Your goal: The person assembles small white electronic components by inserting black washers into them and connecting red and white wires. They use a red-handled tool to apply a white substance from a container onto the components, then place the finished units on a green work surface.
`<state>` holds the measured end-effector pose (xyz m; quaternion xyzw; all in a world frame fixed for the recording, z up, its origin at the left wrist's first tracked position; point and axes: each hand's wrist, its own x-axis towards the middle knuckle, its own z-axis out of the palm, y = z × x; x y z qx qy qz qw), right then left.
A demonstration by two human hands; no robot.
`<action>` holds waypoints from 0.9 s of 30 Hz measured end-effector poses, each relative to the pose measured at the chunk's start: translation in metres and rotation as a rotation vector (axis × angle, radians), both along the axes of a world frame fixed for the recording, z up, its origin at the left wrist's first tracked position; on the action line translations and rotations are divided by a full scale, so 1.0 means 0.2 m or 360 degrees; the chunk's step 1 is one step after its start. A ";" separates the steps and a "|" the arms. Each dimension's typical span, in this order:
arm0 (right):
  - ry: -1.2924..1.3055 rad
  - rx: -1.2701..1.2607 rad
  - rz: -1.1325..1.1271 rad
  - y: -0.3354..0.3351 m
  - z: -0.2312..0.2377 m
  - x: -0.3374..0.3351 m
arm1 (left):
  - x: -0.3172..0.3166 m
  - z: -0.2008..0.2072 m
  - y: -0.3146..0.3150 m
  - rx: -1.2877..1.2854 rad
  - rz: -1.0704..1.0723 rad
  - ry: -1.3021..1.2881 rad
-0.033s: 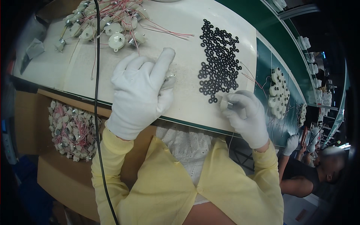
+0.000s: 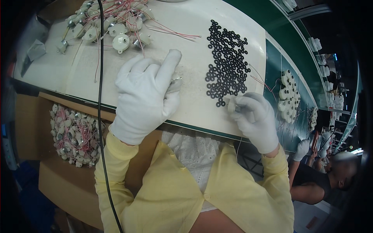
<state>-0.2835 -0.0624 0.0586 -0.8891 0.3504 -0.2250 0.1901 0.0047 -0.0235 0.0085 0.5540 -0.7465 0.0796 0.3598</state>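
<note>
My gloved left hand [image 2: 142, 93] rests over the white tabletop, its index finger stretched forward. Between its thumb and fingers it holds a small silvery part [image 2: 176, 80], mostly hidden by the glove. On the right, my gloved right hand [image 2: 256, 118] pinches a small motor [image 2: 232, 105] by its body. The motor's white plastic end points left, and a thin wire hangs below the hand. Just beyond the right hand lies a flat spread of small black rubber rings [image 2: 227, 62]. Ahead of my left hand is a heap of white-capped motors [image 2: 121, 42] with red and white wires.
A cardboard box [image 2: 50, 184] of wired motors stands below the table at left. A black cable [image 2: 101, 77] hangs across the view. Grouped white motors with black rings [image 2: 288, 97] sit on the green surface at right. A co-worker [image 2: 314, 182] sits beyond.
The motor in my right hand has turned slightly, so its silvery side shows less. My left hand has stayed in place.
</note>
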 end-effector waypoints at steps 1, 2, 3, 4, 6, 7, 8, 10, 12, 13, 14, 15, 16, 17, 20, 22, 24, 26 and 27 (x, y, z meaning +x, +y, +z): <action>0.0062 -0.0079 0.0017 -0.01 0.03 0.03 | 0.00 0.00 0.00 0.0003 -0.0003 0.0008; 0.0126 -0.0129 0.0040 -0.02 0.04 0.04 | 0.00 0.00 0.00 0.0006 -0.0005 0.0016; 0.0189 -0.0179 0.0064 -0.02 0.05 0.05 | 0.00 0.01 0.00 0.0013 -0.0002 0.0016; 0.0253 -0.0202 0.0092 -0.04 0.04 0.05 | 0.00 0.01 0.00 0.0019 0.0000 0.0014; 0.0321 -0.0268 0.0150 -0.05 0.04 0.06 | 0.00 0.02 0.00 0.0017 0.0000 0.0014; 0.0327 -0.0312 0.0179 -0.06 0.05 0.07 | 0.00 0.01 0.00 0.0009 -0.0002 0.0018; 0.0332 -0.0356 0.0208 -0.06 0.05 0.08 | 0.00 0.02 0.00 0.0000 -0.0005 0.0022; 0.0371 -0.0439 0.0217 -0.06 0.05 0.07 | 0.00 0.01 0.00 0.0010 -0.0014 0.0020; 0.0434 -0.0453 0.0211 -0.05 0.06 0.07 | 0.00 0.01 -0.01 0.0011 -0.0021 0.0018; 0.0477 -0.0426 0.0207 -0.05 0.07 0.06 | 0.00 0.01 0.00 0.0009 -0.0018 0.0016; 0.0520 -0.0398 0.0201 -0.05 0.09 0.05 | 0.00 0.01 0.00 0.0007 -0.0016 0.0015; 0.0621 -0.0404 0.0194 -0.04 0.12 0.04 | 0.00 0.01 0.00 0.0014 -0.0036 0.0024; 0.0725 -0.0412 0.0186 -0.02 0.16 0.01 | 0.00 0.01 0.00 0.0020 -0.0057 0.0037; 0.0829 -0.0418 0.0177 -0.02 0.18 -0.01 | 0.01 0.01 0.00 0.0026 -0.0080 0.0050; 0.0929 -0.0426 0.0096 -0.03 0.19 -0.10 | 0.01 0.01 0.00 0.0019 -0.0074 0.0026; 0.0971 -0.0443 0.0096 -0.02 0.20 -0.12 | 0.01 0.01 0.00 0.0037 -0.0075 0.0008; 0.1023 -0.0460 0.0105 -0.02 0.21 -0.14 | 0.01 0.02 0.01 0.0056 -0.0068 -0.0004; 0.1079 -0.0475 0.0126 -0.03 0.21 -0.14 | 0.01 0.03 0.01 0.0081 -0.0050 -0.0017; 0.1087 -0.0478 0.0166 -0.04 0.22 -0.14 | 0.00 0.03 0.00 0.0048 -0.0062 -0.0021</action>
